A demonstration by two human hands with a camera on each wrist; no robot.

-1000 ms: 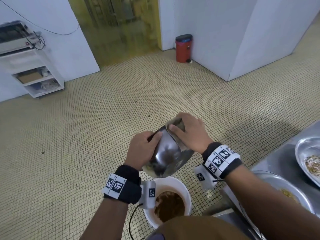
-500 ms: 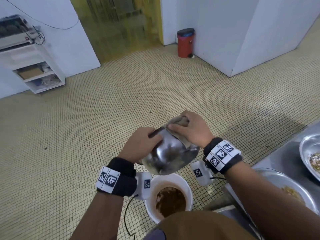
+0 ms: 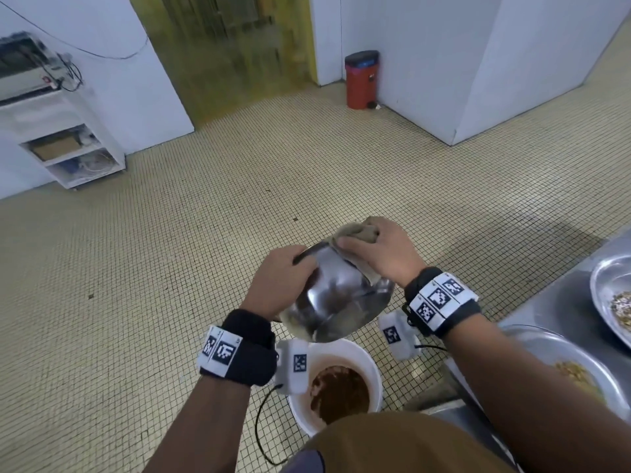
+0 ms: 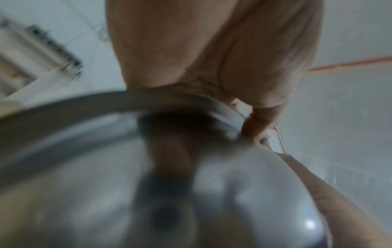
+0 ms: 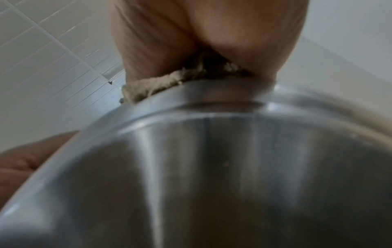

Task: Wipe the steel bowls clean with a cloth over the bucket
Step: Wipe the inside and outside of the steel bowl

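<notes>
Two hands tilt a steel bowl (image 3: 336, 298) above a white bucket (image 3: 372, 363) — left hand (image 3: 280, 285) gripping its rim, right hand (image 3: 382, 254) clutching a cloth (image 3: 358, 230) — slick, rigid metal, probably safest held by the rim.

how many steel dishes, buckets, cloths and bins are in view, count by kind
steel dishes: 3, the bowl held over the bucket, one dish with food scraps on the counter, one dish at the right edge
white bucket: 1
cloth: 1
red bin: 1
total: 6
</notes>
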